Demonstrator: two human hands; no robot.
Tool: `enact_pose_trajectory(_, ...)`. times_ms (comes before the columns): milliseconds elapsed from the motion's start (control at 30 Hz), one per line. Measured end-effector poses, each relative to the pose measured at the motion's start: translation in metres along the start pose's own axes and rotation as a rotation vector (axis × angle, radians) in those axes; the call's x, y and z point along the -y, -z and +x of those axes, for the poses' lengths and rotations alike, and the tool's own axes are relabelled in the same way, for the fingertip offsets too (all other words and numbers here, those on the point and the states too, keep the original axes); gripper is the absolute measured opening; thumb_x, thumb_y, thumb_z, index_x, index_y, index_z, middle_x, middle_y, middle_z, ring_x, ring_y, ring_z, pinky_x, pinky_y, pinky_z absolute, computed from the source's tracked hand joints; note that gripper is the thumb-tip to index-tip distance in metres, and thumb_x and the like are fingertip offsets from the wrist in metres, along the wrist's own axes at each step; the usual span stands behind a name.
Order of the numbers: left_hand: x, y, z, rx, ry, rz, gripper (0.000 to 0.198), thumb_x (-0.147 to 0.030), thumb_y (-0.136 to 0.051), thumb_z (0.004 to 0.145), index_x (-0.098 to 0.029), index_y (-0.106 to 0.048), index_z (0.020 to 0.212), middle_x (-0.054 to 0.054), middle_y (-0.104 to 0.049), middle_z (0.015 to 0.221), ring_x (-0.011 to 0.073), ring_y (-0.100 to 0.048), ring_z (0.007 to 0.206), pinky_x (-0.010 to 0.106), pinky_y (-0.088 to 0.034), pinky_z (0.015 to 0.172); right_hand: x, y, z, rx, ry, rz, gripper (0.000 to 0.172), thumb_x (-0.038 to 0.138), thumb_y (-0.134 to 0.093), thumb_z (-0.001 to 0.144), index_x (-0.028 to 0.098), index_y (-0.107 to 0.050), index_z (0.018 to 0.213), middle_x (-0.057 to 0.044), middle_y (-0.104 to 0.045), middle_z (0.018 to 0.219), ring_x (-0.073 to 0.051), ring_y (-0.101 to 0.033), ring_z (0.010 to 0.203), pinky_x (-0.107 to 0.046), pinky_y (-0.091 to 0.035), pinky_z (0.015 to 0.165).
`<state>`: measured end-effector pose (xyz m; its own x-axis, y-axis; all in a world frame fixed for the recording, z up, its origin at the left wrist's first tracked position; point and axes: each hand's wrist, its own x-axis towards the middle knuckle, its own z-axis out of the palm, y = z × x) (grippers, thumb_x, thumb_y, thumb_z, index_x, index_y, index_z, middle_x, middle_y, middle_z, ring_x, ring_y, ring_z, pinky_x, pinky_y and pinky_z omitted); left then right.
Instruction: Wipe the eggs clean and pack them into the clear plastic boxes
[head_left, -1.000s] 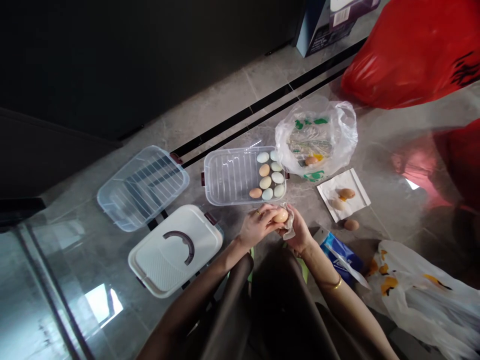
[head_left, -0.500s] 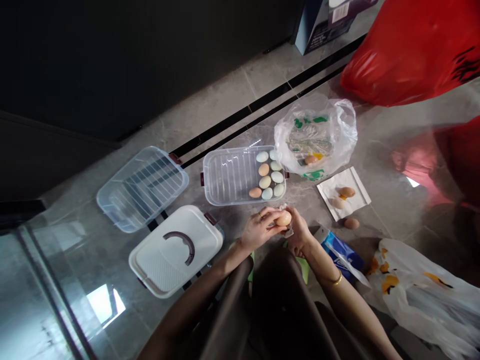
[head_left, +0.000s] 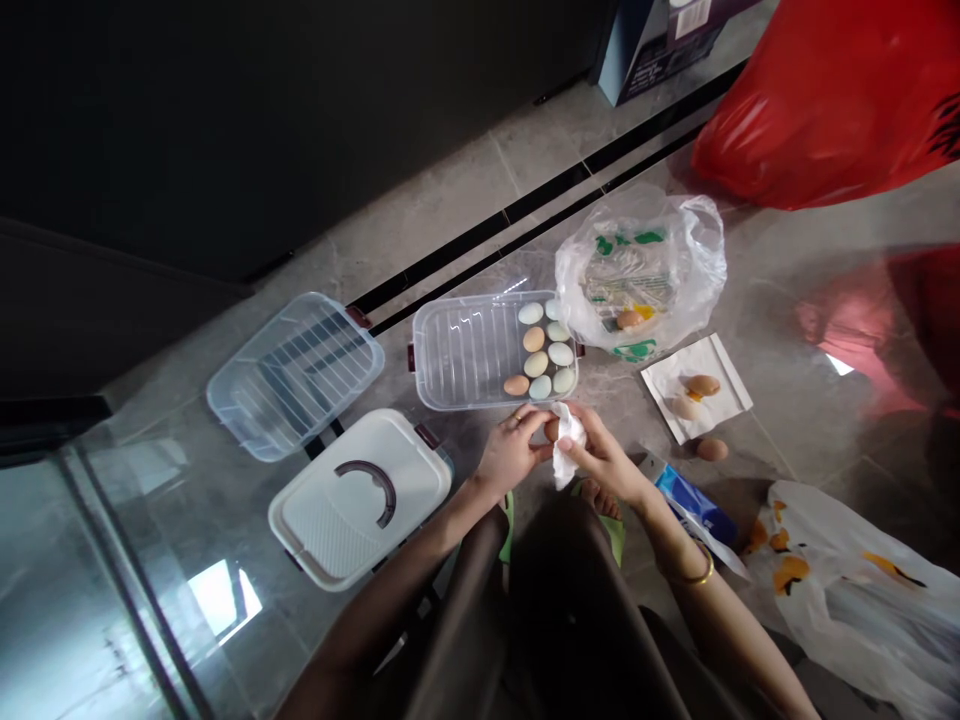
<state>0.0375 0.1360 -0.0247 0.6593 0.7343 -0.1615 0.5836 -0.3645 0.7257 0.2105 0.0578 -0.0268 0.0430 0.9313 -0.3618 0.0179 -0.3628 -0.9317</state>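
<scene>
Low in front of my knees, my left hand (head_left: 511, 450) is closed around a brown egg (head_left: 552, 430), mostly covered by fingers and tissue. A crumpled white tissue (head_left: 568, 447) lies against the egg, pinched by my right hand (head_left: 606, 460). Just beyond the hands is a clear plastic box (head_left: 469, 350) with several pale and brown eggs (head_left: 536, 363) at its right end. A white plastic bag (head_left: 679, 265) stands open beside it, holding a brown egg (head_left: 628, 319) and some yolk. On a white paper sheet (head_left: 679, 370) lie cracked eggs (head_left: 703, 386) with yolk; another brown egg (head_left: 712, 449) rests nearby.
At left are another clear box (head_left: 296, 375) and a white lid with a dark handle (head_left: 360, 500). A blue tissue pack (head_left: 694, 505) and a white printed bag (head_left: 847, 590) lie at right. A red bag (head_left: 825, 110) and a carton (head_left: 652, 50) stand farther back.
The tissue, earlier mostly behind the egg, now drapes over its right side and hangs down. My right hand's fingers have come over the front of it. The view has shifted slightly.
</scene>
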Motion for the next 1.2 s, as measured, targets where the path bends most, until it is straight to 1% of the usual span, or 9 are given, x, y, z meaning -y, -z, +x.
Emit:
enact_pose_trajectory(133,0.0,-0.002,-0.003,-0.015,-0.034,0.112,0.023,-0.015,-0.066,0.085,-0.022,-0.066,0.107,0.003,-0.069,0.102,0.0168,-0.07,0.091,0.026,-0.055,0.08,-0.003,-0.019,0.006,-0.111,0.12,-0.218,0.033,0.042,-0.057,0.092,0.021,-0.057,0.118,-0.01,-0.061,0.109,-0.025,-0.057,0.104,-0.041,-0.045,0.096)
enact_pose_trajectory(267,0.005,-0.002,-0.01,-0.038,-0.103,0.189,0.024,-0.026,-0.066,0.089,-0.021,-0.064,0.113,0.003,-0.069,0.1,0.0152,-0.07,0.085,0.024,-0.055,0.075,-0.008,-0.032,0.013,-0.186,0.066,-0.148,0.026,0.043,-0.043,0.098,0.022,-0.058,0.097,-0.006,-0.062,0.093,-0.02,-0.057,0.087,-0.035,-0.046,0.082)
enact_pose_trajectory(400,0.005,-0.006,-0.017,-0.109,-0.2,0.269,0.033,-0.047,-0.063,0.089,-0.021,-0.065,0.11,0.003,-0.069,0.096,0.0148,-0.07,0.082,0.023,-0.054,0.07,-0.015,-0.031,0.023,-0.226,-0.241,0.171,0.035,0.052,-0.05,0.092,0.021,-0.057,0.076,0.0,-0.06,0.072,-0.015,-0.052,0.065,-0.028,-0.044,0.064)
enact_pose_trajectory(567,-0.002,-0.013,-0.017,-0.214,-0.29,0.218,0.036,-0.051,-0.058,0.092,-0.024,-0.066,0.114,0.002,-0.071,0.099,0.0132,-0.07,0.087,0.022,-0.055,0.076,-0.015,-0.023,0.028,-0.019,-0.666,0.626,0.027,0.047,-0.064,0.076,0.02,-0.065,0.08,-0.002,-0.068,0.068,-0.017,-0.059,0.056,-0.028,-0.044,0.047)
enact_pose_trajectory(633,-0.004,-0.013,-0.014,-0.235,-0.297,0.161,0.036,-0.049,-0.059,0.092,-0.024,-0.065,0.117,0.003,-0.072,0.102,0.0129,-0.07,0.092,0.021,-0.055,0.082,-0.014,-0.024,0.026,-0.023,-0.66,0.731,0.025,0.045,-0.066,0.074,0.019,-0.067,0.078,-0.003,-0.07,0.071,-0.017,-0.061,0.058,-0.028,-0.047,0.049)
enact_pose_trajectory(767,-0.007,-0.009,-0.006,-0.187,-0.218,0.099,0.039,-0.053,-0.06,0.089,-0.024,-0.066,0.114,0.002,-0.071,0.1,0.0144,-0.07,0.092,0.023,-0.055,0.08,-0.014,-0.031,0.019,-0.249,-0.494,0.862,0.034,0.052,-0.065,0.079,0.021,-0.071,0.091,-0.002,-0.074,0.089,-0.018,-0.067,0.08,-0.029,-0.054,0.073)
enact_pose_trajectory(933,-0.008,-0.009,0.0,-0.097,-0.194,0.13,0.044,-0.057,-0.059,0.086,-0.022,-0.064,0.111,0.003,-0.071,0.098,0.0156,-0.071,0.089,0.025,-0.056,0.078,-0.013,-0.031,0.01,-0.381,-0.211,0.554,0.033,0.054,-0.065,0.082,0.024,-0.07,0.096,-0.001,-0.073,0.096,-0.019,-0.064,0.093,-0.031,-0.049,0.088)
enact_pose_trajectory(1100,-0.009,-0.012,-0.007,-0.063,-0.265,0.249,0.035,-0.045,-0.059,0.092,-0.021,-0.063,0.117,0.005,-0.072,0.102,0.0161,-0.07,0.095,0.025,-0.055,0.085,-0.007,-0.019,0.016,-0.272,-0.277,0.423,0.029,0.051,-0.064,0.082,0.022,-0.068,0.082,0.001,-0.069,0.079,-0.018,-0.061,0.075,-0.028,-0.049,0.073)
enact_pose_trajectory(1200,-0.007,-0.012,-0.013,-0.064,-0.311,0.259,0.033,-0.041,-0.058,0.094,-0.024,-0.062,0.122,0.004,-0.072,0.11,0.0156,-0.069,0.102,0.026,-0.054,0.093,-0.007,-0.018,0.022,-0.205,-0.38,0.482,0.029,0.05,-0.064,0.08,0.022,-0.068,0.081,-0.002,-0.071,0.082,-0.02,-0.064,0.078,-0.03,-0.051,0.074)
